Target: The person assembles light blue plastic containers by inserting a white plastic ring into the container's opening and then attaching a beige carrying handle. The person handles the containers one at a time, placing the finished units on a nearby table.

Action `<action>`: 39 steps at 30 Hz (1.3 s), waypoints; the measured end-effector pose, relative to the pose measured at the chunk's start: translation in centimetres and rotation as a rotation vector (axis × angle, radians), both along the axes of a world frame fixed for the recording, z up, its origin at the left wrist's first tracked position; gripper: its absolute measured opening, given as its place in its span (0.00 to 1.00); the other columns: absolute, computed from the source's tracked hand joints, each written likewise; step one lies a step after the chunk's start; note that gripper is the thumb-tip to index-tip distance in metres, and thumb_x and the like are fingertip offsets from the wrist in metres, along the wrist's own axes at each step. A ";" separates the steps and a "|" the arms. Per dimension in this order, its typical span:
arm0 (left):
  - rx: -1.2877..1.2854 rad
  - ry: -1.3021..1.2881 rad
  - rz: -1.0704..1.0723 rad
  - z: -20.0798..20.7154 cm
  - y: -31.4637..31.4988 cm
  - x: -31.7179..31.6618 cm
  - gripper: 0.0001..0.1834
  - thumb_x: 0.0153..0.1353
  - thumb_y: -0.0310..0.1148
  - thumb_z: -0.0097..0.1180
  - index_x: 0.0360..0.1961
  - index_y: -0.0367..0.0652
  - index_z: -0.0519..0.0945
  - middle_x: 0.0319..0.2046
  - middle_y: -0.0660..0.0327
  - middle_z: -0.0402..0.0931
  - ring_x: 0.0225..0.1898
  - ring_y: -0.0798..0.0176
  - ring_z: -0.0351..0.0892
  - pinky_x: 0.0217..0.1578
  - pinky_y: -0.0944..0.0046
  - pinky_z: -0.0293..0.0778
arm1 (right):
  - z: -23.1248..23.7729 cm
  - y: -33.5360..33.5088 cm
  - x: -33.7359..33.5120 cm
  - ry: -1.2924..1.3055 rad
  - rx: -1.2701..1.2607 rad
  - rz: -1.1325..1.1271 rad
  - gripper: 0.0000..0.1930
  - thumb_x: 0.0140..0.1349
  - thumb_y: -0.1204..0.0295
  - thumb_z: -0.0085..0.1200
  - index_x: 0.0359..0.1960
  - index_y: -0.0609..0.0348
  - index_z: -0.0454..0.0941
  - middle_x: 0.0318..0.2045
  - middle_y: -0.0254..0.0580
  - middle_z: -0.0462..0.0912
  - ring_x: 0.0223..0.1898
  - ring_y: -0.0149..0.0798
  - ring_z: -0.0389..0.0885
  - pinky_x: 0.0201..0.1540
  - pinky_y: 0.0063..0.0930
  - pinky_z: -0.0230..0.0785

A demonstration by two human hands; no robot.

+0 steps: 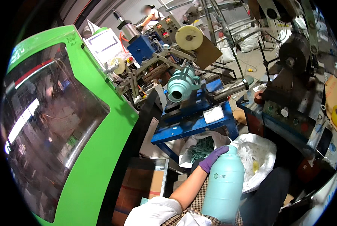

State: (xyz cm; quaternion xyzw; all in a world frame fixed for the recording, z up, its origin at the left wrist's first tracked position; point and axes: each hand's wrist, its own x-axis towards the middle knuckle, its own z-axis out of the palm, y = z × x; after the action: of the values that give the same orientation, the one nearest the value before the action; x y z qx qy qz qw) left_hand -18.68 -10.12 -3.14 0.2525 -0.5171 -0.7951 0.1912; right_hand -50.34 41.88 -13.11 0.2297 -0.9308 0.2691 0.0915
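A light teal vacuum flask point(224, 184) with a narrow neck and a small printed mark stands slightly tilted in front of my lap. My left hand point(214, 159), in a purple glove, grips it at the shoulder beside the neck, its fingertips partly out of sight. My right hand does not show. Farther ahead, a second teal flask point(180, 86) with a side handle is mounted on the blue machine point(193, 126), its round dark opening facing me.
A green machine housing point(83, 169) with a clear window fills the left side. White sacks, one with green strips point(201, 148) and one with white scraps point(251, 145), stand behind the held flask. To the right is a dark roller machine point(285, 109). A person point(151, 19) works at the back.
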 end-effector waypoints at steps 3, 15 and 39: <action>0.018 0.033 0.029 1.9 1.0 0.8 0.22 0.71 0.42 0.54 0.58 0.37 0.78 0.49 0.56 0.82 0.48 0.62 0.83 0.53 0.61 0.79 | -0.1 -1.7 1.6 -0.062 -0.038 0.074 0.19 0.70 0.70 0.52 0.59 0.64 0.71 0.33 0.33 0.76 0.31 0.29 0.75 0.39 0.23 0.73; -0.478 0.154 -0.002 9.4 3.4 1.9 0.24 0.68 0.46 0.56 0.53 0.36 0.79 0.46 0.55 0.82 0.46 0.62 0.83 0.51 0.61 0.79 | 18.6 -8.8 6.4 -1.225 -1.686 0.472 0.20 0.72 0.75 0.51 0.63 0.65 0.69 0.35 0.30 0.74 0.33 0.24 0.74 0.40 0.18 0.73; -0.214 0.371 0.005 15.6 6.7 8.1 0.19 0.65 0.36 0.58 0.54 0.38 0.77 0.50 0.57 0.80 0.49 0.64 0.80 0.51 0.63 0.77 | 23.3 -33.5 19.4 -1.122 -1.227 1.576 0.15 0.76 0.67 0.47 0.54 0.65 0.78 0.33 0.41 0.82 0.31 0.30 0.79 0.40 0.23 0.74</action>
State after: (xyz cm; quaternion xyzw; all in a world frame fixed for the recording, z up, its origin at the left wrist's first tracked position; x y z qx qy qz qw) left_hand -10.58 -3.37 12.45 0.0813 -0.5540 -0.7681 0.3107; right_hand -30.92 8.41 10.20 0.5133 -0.1498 0.7249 -0.4343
